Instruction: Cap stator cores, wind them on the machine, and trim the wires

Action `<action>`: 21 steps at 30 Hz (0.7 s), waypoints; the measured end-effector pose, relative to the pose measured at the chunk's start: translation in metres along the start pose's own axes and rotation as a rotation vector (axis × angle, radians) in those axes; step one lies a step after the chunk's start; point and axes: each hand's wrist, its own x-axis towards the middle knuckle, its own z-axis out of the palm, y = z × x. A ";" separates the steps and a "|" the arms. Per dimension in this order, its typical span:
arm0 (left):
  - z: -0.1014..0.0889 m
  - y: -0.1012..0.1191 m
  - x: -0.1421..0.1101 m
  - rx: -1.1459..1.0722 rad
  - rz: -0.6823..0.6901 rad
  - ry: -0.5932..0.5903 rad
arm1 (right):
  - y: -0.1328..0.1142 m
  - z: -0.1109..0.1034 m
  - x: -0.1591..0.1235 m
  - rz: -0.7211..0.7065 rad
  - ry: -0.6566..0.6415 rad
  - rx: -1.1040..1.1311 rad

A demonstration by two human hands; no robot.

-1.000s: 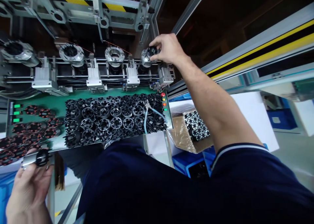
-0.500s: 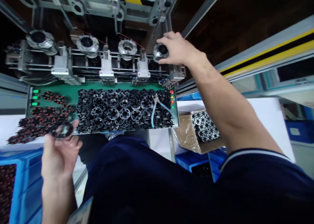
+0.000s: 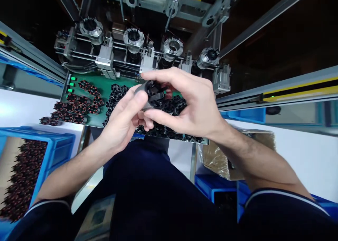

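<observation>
Both hands meet above the green work surface [image 3: 105, 88]. My left hand [image 3: 126, 118] grips a black ring-shaped stator core with a grey sleeve [image 3: 151, 94] from below, thumb on its top. My right hand [image 3: 188, 105] closes its fingers round the same part from the right. Under the hands lies a pile of black stator cores [image 3: 169, 128], mostly hidden. Several cores wound with copper wire [image 3: 79, 102] lie at the left of the surface.
Beyond the surface a machine carries a row of round metal fixtures [image 3: 173, 46]. A blue bin of wound cores [image 3: 23, 174] stands at the lower left. A cardboard box with a plastic liner [image 3: 219, 160] and blue bins [image 3: 213, 188] sit at the lower right.
My right hand left the far-right fixture and came back over the pile. My left hand rose with its core to meet it. The view swung left and down.
</observation>
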 end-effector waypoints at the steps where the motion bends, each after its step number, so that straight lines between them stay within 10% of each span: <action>1: -0.004 0.002 0.005 0.025 0.002 -0.038 | 0.000 -0.003 0.002 0.020 -0.006 0.015; 5: -0.047 0.020 0.047 0.235 0.062 -0.082 | 0.020 -0.026 0.020 0.090 0.003 -0.002; 14: -0.205 0.124 0.209 1.424 0.355 0.460 | 0.181 -0.117 0.132 0.143 0.341 -0.370; 21: -0.220 0.122 0.252 1.818 -0.009 0.367 | 0.242 -0.116 0.162 0.180 0.140 -0.815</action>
